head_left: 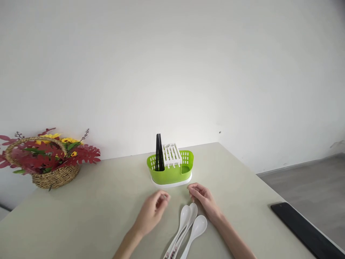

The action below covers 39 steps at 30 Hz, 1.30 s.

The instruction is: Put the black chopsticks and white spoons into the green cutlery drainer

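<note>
My left hand (152,212) hovers over the table, left of the spoons, its fingers loosely curled and the thumb apart from them; nothing shows in it. My right hand (204,200) is just beyond the spoon bowls, thumb against bent fingers, with no object visible between them. Between my forearms lie three white spoons (198,226), bowls pointing away from me, handles cut off by the lower frame edge. Past both hands stands a green utensil holder (169,176) with a white slotted rack (172,155) across its middle. Black chopsticks (159,153) stand upright in its left compartment.
A wicker basket (55,177) of red and yellow artificial flowers stands at the left back of the table (88,212). Along the right edge lies a long black flat object (304,226). A wall rises behind the table, and floor shows beyond its right side.
</note>
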{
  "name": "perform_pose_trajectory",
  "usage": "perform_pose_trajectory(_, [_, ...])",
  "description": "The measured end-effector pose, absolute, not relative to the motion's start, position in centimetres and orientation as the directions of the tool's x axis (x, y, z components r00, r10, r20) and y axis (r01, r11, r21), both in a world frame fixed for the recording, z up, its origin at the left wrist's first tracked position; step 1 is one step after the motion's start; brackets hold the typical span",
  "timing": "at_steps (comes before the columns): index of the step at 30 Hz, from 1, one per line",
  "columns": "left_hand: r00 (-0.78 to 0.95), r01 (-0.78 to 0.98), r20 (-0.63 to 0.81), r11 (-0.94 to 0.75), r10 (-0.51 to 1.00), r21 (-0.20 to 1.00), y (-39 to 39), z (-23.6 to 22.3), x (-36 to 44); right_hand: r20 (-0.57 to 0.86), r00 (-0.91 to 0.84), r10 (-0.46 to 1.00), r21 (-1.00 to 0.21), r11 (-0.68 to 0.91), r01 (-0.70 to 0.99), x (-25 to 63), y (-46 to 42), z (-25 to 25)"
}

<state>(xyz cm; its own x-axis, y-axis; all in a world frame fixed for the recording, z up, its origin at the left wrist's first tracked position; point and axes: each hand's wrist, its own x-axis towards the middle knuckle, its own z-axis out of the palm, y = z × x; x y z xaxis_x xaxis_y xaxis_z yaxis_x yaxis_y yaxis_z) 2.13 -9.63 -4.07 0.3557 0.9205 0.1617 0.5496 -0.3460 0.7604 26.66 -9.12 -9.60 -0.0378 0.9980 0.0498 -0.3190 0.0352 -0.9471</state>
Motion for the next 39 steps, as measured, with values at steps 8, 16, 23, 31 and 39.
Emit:
perform_pose_trajectory(8, [0.465, 0.655, 0.062, -0.390, 0.883, 0.647, -12.6, -5.5, 6.3, 0.042, -0.021, 0.999, -0.936, 0.032, -0.351, 27.1, -9.1, -10.2])
perform_pose_trajectory(16, [0.415, 0.756, -0.035, -0.323, 0.909, 0.569, -12.5, -4.9, 8.7, 0.027, -0.023, 0.999, -0.942, 0.018, -0.335, 27.1, -9.2, -10.0])
perform_pose_trajectory(23, [0.432, 0.771, -0.040, -0.345, 0.901, 0.535, -12.9, -4.6, 8.6, 0.017, -0.034, 0.999, -0.937, 0.004, -0.348, 27.1, -9.1, -10.2])
perform_pose_trajectory(31, [0.377, 0.772, 0.011, -0.320, 0.926, 0.550, -12.9, -3.3, 6.5, 0.023, -0.038, 0.999, -0.932, 0.008, -0.361, 27.1, -9.1, -10.4])
perform_pose_trajectory(39, [0.413, 0.778, -0.076, -0.308, 0.907, 0.548, -15.2, -1.4, 4.9, 0.010, -0.027, 1.000, -0.940, 0.000, -0.341, 27.0, -9.2, -10.2])
